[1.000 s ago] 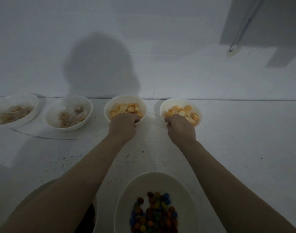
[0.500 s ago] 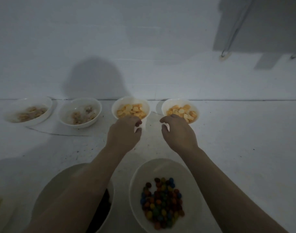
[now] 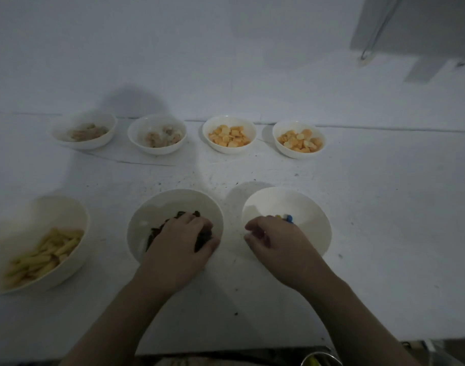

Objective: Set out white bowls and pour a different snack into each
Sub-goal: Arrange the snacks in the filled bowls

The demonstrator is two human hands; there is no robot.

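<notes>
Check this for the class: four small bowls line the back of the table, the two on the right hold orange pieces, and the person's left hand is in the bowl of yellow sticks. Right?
Not quite. The head view shows the left hand in the middle front bowl of dark pieces; the bowl of yellow sticks sits untouched further left. The rest stands.

Head view — down over table point(image 3: 384, 207)
</notes>
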